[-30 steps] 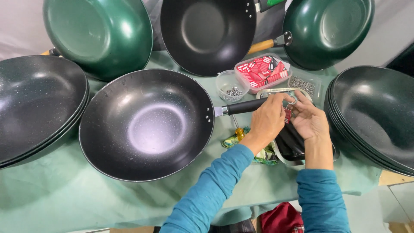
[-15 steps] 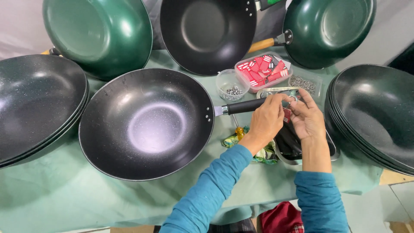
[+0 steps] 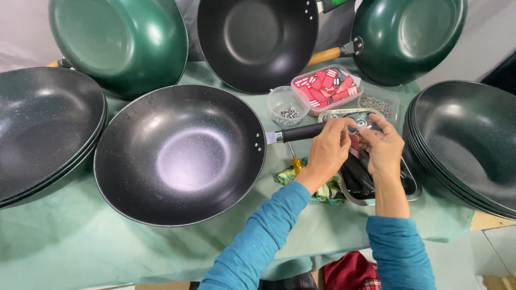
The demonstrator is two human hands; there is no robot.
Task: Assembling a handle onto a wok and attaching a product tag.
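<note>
A large black wok (image 3: 180,153) lies on the green cloth (image 3: 70,241) with its black handle (image 3: 301,132) pointing right. My left hand (image 3: 328,150) grips the end of that handle. My right hand (image 3: 384,147) is pressed close beside it, fingers pinching a small red-and-white tag (image 3: 353,144) at the handle's tip. Both hands hover over a metal tray (image 3: 411,185) holding dark handle parts. Whether the tag is attached to the handle is hidden by my fingers.
A clear box of red-and-white tags (image 3: 326,86), a small cup of screws (image 3: 287,104) and a bag of metal bits (image 3: 376,102) sit behind my hands. Stacked black woks stand far left (image 3: 43,129) and far right (image 3: 467,139). Green woks (image 3: 118,43) (image 3: 408,37) and another black wok (image 3: 258,40) lean at the back.
My fingers have shifted slightly at the handle's end and the red-and-white tag now shows between both hands. The wok has not moved.
</note>
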